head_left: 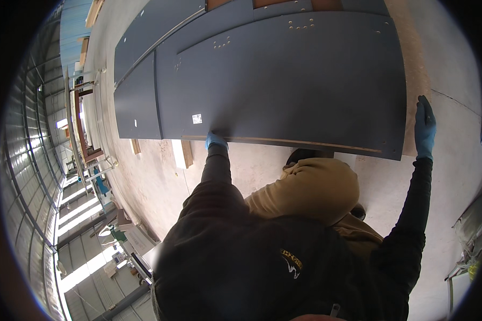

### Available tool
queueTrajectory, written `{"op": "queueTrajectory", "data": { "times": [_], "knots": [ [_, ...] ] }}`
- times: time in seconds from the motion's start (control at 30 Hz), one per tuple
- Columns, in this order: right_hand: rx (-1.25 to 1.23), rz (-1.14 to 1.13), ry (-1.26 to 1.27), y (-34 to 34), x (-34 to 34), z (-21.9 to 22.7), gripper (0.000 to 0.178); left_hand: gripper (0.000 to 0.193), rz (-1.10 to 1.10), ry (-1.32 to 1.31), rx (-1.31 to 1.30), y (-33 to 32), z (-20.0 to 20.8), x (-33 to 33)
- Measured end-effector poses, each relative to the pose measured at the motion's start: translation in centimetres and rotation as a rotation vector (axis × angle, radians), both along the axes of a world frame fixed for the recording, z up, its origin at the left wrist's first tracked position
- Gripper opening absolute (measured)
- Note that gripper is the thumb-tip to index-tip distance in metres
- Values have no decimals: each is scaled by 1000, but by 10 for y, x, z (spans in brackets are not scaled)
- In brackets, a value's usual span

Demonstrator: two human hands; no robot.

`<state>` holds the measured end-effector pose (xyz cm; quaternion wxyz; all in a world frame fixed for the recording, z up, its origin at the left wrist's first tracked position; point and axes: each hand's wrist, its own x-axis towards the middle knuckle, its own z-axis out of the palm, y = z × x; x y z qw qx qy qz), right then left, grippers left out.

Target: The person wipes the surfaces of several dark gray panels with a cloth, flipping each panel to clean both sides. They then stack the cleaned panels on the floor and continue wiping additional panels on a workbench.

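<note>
A large dark grey panel (289, 80) lies flat in front of me, with clusters of small holes near its far side and a white label on its left part. My left hand (216, 140), in a blue glove, grips the panel's near edge; the fingers beneath are hidden. Out to the right, my right hand (425, 131), also gloved in blue, has its fingers stretched out along the right edge of a brown board (416, 69). That board shows from under the grey panel. The right hand stands apart from the grey panel itself.
More dark grey panels (136, 101) lie overlapping at the left and far side. Below the stack, a pale wooden block (182, 154) rests on the concrete floor (160, 166). Metal racks (85, 123) stand at far left. Wrapped material (474, 230) is at the right.
</note>
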<state>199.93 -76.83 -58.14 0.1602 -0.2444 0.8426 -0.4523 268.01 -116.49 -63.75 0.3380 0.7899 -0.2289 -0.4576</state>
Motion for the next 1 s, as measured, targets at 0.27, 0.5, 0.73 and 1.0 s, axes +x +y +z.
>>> {"op": "queueTrajectory", "data": {
  "times": [0.27,0.5,0.73,1.0],
  "knots": [
    [2,19,25,2,-1,-11,42,56,289,-101,32,4,-7,5],
    [-16,2,-38,-5,4,-3,41,56,287,44,-135,4,-30,23],
    [-1,-17,-41,-6,7,-5,42,47,228,192,-92,-1,-24,23],
    [14,-61,-61,-5,5,-1,42,42,248,276,-58,0,-16,14]
  ]
}}
